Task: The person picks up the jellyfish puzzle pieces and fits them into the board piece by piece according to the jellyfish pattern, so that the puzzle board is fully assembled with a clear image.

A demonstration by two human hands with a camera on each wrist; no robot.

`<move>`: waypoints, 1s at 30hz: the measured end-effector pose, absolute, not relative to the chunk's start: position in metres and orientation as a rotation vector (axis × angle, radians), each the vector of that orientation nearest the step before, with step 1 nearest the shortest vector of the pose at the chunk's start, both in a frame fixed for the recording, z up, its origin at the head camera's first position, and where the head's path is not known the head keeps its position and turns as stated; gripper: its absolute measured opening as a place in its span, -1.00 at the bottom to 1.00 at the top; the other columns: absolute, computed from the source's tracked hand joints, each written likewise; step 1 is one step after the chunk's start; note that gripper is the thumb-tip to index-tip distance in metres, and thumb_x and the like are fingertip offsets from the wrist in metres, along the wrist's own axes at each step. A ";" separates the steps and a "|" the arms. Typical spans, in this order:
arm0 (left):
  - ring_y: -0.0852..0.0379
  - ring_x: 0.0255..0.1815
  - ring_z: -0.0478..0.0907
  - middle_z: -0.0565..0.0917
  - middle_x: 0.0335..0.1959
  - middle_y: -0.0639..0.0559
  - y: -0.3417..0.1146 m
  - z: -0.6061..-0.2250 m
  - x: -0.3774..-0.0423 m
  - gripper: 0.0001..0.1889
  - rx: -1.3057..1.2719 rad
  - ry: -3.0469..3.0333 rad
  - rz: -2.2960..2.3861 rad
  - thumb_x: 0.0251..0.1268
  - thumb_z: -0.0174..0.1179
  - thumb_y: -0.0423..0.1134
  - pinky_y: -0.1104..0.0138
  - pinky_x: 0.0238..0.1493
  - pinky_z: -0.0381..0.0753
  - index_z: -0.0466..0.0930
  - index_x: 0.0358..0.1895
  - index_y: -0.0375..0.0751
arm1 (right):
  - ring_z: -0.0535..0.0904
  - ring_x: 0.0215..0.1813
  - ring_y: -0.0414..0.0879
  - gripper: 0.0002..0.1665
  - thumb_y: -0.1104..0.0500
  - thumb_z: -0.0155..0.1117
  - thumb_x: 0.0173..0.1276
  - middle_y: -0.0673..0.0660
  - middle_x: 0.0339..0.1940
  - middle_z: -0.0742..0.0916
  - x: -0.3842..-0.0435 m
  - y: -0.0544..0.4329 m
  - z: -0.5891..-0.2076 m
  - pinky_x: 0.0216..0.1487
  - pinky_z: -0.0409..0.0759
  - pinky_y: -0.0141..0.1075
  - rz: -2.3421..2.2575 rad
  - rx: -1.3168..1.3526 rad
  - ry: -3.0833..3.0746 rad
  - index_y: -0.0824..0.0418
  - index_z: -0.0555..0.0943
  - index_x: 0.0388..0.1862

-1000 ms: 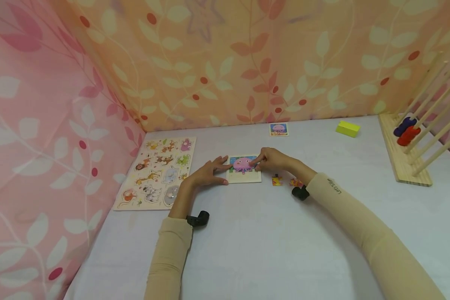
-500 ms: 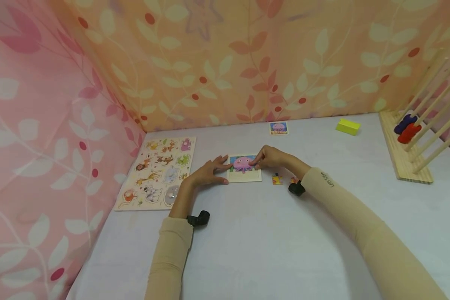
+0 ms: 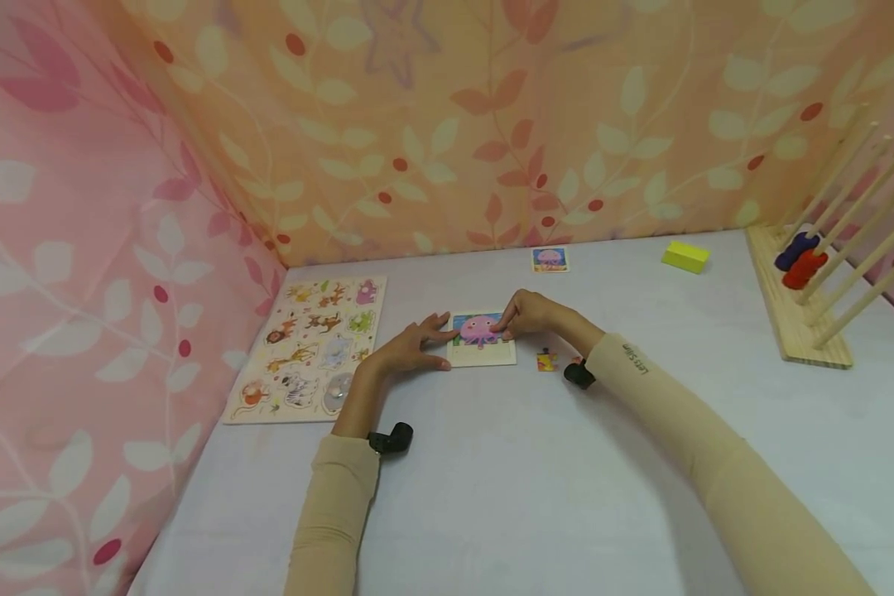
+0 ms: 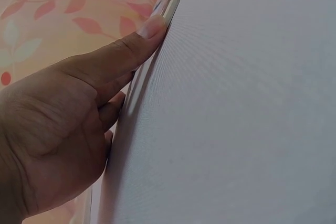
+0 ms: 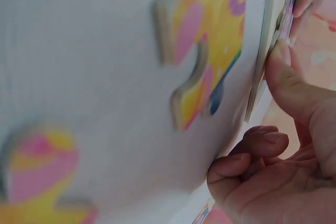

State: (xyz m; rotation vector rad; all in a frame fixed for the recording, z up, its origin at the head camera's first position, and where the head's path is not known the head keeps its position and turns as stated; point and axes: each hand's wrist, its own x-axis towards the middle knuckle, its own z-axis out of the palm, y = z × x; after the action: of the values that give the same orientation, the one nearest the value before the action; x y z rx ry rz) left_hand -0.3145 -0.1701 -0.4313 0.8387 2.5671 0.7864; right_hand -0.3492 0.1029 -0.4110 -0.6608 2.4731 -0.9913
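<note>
A small framed jigsaw puzzle (image 3: 483, 357) with a pink octopus picture lies on the table, its lower strip showing pale backing. My left hand (image 3: 405, 348) rests at its left side, fingers spread, thumb at the lower left edge. In the left wrist view, the left thumb (image 4: 126, 51) lies straight along the frame's rim. My right hand (image 3: 534, 313) has its index finger and thumb on a puzzle piece at the picture's right side. Its other fingers curl under, as the right wrist view shows. Loose yellow-and-pink jigsaw pieces (image 5: 223, 14) lie beside the right hand.
An animal peg puzzle board (image 3: 309, 352) lies at the left. Behind the puzzle is an octopus picture card (image 3: 550, 259). A yellow block (image 3: 686, 257) stands at the back right, near a wooden rack (image 3: 812, 331) with upright dowels and red and blue pieces.
The right forearm has shifted slightly left, so its wrist camera covers more of one loose piece. Both hands keep their places at the puzzle. The head view has shifted a little.
</note>
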 end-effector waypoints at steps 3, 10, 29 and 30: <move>-0.01 0.52 -0.28 -0.04 0.49 0.05 -0.171 -0.431 -0.315 -0.31 0.821 2.576 0.789 0.04 0.32 -0.05 0.04 0.47 -0.37 0.30 0.30 0.03 | 0.51 0.16 0.11 -0.76 0.29 0.40 0.02 0.21 -0.05 0.69 -0.349 0.100 -0.411 0.25 0.37 -0.01 -0.985 -0.665 2.490 0.21 0.71 -0.26; -0.02 0.52 -0.29 -0.04 0.49 0.02 -0.171 -0.435 -0.316 -0.29 0.856 2.564 0.804 0.04 0.32 -0.04 0.01 0.46 -0.38 0.29 0.32 -0.01 | 0.52 0.12 0.04 -0.73 0.31 0.42 -0.03 0.22 -0.04 0.68 -0.350 0.099 -0.411 0.24 0.39 -0.06 -0.973 -0.583 2.505 0.22 0.71 -0.26; 0.01 0.52 -0.29 -0.05 0.49 0.06 -0.171 -0.434 -0.317 -0.32 0.840 2.556 0.817 0.03 0.33 -0.05 0.06 0.47 -0.40 0.32 0.30 0.04 | 0.49 0.17 0.12 -0.72 0.29 0.40 -0.03 0.20 -0.05 0.69 -0.344 0.098 -0.415 0.27 0.35 -0.01 -1.047 -0.499 2.529 0.19 0.70 -0.25; 0.01 0.52 -0.30 -0.05 0.49 0.06 -0.171 -0.434 -0.316 -0.32 0.837 2.552 0.817 0.03 0.33 -0.05 0.06 0.47 -0.40 0.33 0.29 0.04 | 0.49 0.17 0.11 -0.72 0.29 0.40 -0.03 0.20 -0.04 0.68 -0.343 0.097 -0.415 0.26 0.36 -0.02 -1.041 -0.487 2.533 0.19 0.70 -0.25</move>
State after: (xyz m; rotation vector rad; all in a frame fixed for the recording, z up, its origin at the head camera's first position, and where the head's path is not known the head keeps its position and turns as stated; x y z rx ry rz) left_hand -0.3165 -0.1711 -0.4342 0.8375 2.5524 0.8170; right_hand -0.3434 0.0973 -0.4153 -0.4866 2.5333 -1.0409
